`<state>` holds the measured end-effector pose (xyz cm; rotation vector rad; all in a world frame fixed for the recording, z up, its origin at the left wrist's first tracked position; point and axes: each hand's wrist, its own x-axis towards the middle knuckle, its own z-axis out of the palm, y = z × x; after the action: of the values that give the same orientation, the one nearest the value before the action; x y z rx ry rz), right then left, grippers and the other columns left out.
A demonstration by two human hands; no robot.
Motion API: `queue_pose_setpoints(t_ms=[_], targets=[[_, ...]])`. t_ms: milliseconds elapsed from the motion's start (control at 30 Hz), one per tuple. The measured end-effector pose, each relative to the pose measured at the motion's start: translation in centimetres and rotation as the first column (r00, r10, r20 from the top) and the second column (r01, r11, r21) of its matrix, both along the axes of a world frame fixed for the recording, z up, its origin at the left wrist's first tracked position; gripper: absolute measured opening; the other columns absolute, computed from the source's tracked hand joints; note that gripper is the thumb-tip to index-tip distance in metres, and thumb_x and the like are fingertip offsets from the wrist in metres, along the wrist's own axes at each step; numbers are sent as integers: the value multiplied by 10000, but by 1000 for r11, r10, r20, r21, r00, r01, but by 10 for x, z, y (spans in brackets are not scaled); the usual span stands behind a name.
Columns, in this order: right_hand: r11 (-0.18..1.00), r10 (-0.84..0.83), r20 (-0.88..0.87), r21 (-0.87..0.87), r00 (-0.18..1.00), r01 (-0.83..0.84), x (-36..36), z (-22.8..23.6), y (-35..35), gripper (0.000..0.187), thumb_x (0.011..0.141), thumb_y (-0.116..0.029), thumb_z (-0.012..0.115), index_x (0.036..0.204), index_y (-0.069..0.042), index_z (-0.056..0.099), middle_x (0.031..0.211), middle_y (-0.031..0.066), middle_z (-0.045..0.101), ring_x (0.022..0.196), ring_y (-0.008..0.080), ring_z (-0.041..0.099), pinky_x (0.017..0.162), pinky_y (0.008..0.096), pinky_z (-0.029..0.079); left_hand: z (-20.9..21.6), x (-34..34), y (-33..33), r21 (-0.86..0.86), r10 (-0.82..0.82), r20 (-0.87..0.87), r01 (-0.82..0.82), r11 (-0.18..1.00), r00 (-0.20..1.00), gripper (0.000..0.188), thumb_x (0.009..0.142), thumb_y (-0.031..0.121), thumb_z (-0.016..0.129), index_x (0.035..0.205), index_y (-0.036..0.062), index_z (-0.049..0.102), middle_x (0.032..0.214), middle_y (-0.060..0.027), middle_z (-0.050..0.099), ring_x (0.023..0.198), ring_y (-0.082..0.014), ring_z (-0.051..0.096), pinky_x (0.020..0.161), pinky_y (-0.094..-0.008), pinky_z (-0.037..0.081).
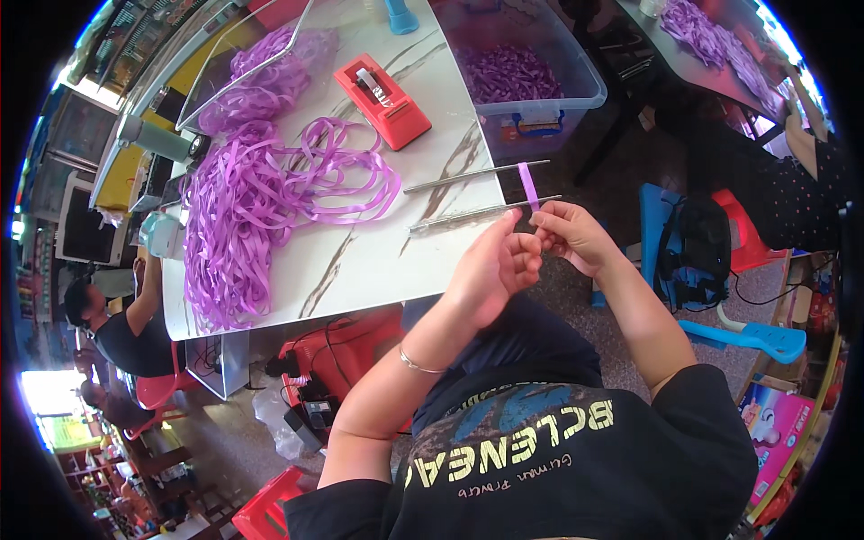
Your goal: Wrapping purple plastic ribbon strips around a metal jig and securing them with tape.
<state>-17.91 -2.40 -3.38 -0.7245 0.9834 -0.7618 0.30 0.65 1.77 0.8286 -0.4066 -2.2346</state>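
Two thin metal rods reach out past the right edge of the white marble-patterned table. A short purple ribbon spans both rods near their free ends. Beside the near rod, my right hand is closed, its fingertips pinching the ribbon's lower end. Just left of it is my left hand, palm turned toward the right hand. Its fingers are loosely curled and apart, one tip close to the near rod, and nothing shows in them. A large heap of purple ribbon lies on the table, with loose loops spreading right.
A red tape dispenser stands on the table beyond the rods. Past the right edge sits a clear bin of purple pieces. A blue chair with a black bag is at right. Other people sit at left and far right.
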Motion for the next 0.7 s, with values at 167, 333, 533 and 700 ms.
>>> queue_pose_setpoints(t_ms=[167, 333, 533, 700], targets=[[995, 93, 51, -25, 994, -92, -2, 6, -3, 149, 850, -225, 604, 907, -89, 585, 734, 1, 633, 611, 54, 583, 577, 177, 440, -1, -15, -2, 94, 56, -250, -34, 995, 967, 244, 929, 308, 395, 1049, 97, 423, 768, -12, 492, 650, -103, 478, 601, -236, 420], [993, 114, -18, -9, 993, -114, 4, 15, -6, 169, 860, -218, 585, 943, -71, 578, 759, 23, 647, 632, 72, 603, 632, 195, 463, -19, -13, -8, 122, 38, -362, 7, 993, 931, 193, 928, 268, 393, 998, 93, 433, 720, 4, 442, 606, -86, 426, 571, -221, 395], [942, 286, -394, -52, 873, -332, -21, 28, -19, 224, 836, -290, 609, 817, -67, 611, 691, 12, 627, 578, 58, 577, 567, 196, 443, -13, -10, -6, 63, 41, -380, -19, 998, 924, 119, 897, 164, 390, 1003, 110, 397, 697, -1, 405, 624, -108, 412, 578, -236, 381], [883, 322, -191, -292, 927, -367, -36, 71, -51, 220, 853, -241, 574, 754, -45, 583, 579, -1, 547, 462, 33, 462, 425, 164, 308, -19, -7, -7, -7, -12, -486, 9, 1000, 874, 124, 870, 134, 401, 993, 138, 386, 710, -11, 406, 660, -133, 418, 616, -260, 383]])
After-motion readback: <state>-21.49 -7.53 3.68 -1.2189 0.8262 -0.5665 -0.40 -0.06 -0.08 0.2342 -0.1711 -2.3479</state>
